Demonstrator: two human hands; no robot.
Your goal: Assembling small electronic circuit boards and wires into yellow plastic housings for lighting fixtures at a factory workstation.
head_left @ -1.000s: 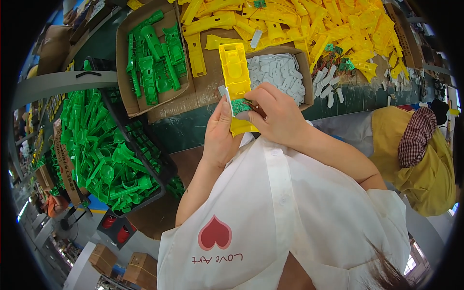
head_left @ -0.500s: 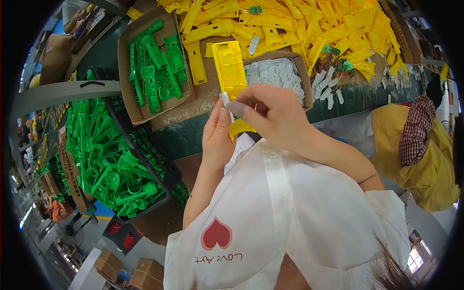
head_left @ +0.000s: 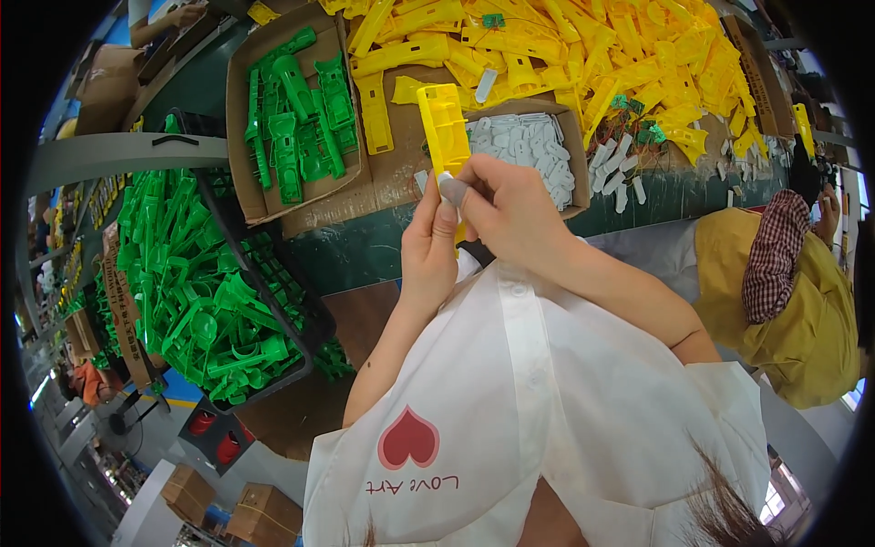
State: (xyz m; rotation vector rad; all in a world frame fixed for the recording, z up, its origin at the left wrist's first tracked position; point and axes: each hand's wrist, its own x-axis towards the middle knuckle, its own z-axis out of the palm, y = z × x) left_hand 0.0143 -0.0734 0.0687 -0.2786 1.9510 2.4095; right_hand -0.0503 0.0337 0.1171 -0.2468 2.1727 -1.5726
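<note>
A long yellow plastic shell (head_left: 443, 123) with a hollow, ribbed inside stands in front of me, its far end pointing toward the boxes. My left hand (head_left: 430, 244) is closed round its near end, thumb along the side. My right hand (head_left: 510, 202) is closed in a pinch against the shell, with a grey cover on one fingertip. Between the fingertips a small white plastic piece (head_left: 445, 177) shows, mostly hidden by them. Another pale strip (head_left: 421, 180) shows just left of the shell; I cannot tell whether it is touched.
Ahead is a carton of white plastic pieces (head_left: 519, 146), with yellow shells (head_left: 620, 55) heaped behind. A carton (head_left: 360, 182) of green shells lies to its left. A black crate (head_left: 305, 351) of green parts stands left. Wired green circuit boards (head_left: 652, 134) lie right, near a person's checked sleeve (head_left: 777, 255).
Both hands and the yellow shell have shifted slightly right, and the shell has turned more edge-on. The white piece, plainly visible before, is now mostly covered by my fingers.
</note>
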